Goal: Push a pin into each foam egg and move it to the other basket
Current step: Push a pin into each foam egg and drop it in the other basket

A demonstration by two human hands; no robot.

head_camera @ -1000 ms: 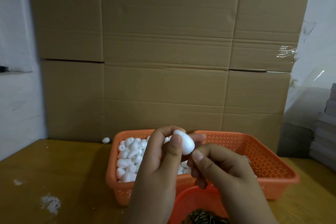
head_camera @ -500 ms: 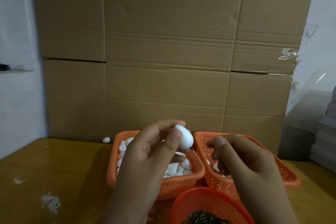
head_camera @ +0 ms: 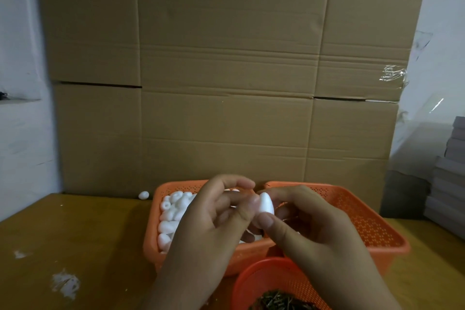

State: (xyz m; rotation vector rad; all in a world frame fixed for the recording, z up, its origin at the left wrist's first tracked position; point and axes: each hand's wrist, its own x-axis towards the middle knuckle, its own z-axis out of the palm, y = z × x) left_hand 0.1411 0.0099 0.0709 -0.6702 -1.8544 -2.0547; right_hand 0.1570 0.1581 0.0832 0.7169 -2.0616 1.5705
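Note:
A white foam egg [head_camera: 266, 205] is held up between both hands above the two orange baskets. My left hand [head_camera: 208, 229] pinches its left side with thumb and fingertips. My right hand [head_camera: 317, 231] curls round its right side, thumb under the egg. No pin shows in the egg. The left basket [head_camera: 150, 236] holds several white foam eggs [head_camera: 171, 211]. The right basket [head_camera: 377, 224] is largely hidden behind my right hand. A round orange basket [head_camera: 264, 274] of dark pins [head_camera: 281, 302] sits at the near edge.
One loose foam egg [head_camera: 143, 194] lies on the wooden table [head_camera: 75, 234] left of the baskets. A tall cardboard sheet [head_camera: 226, 83] stands right behind them. Grey boards [head_camera: 448, 178] are stacked at the right. White smudges [head_camera: 66, 284] mark the near left table.
My right hand has come back from over the right basket to the egg. My left hand lowered the egg a little and both hands now meet on it.

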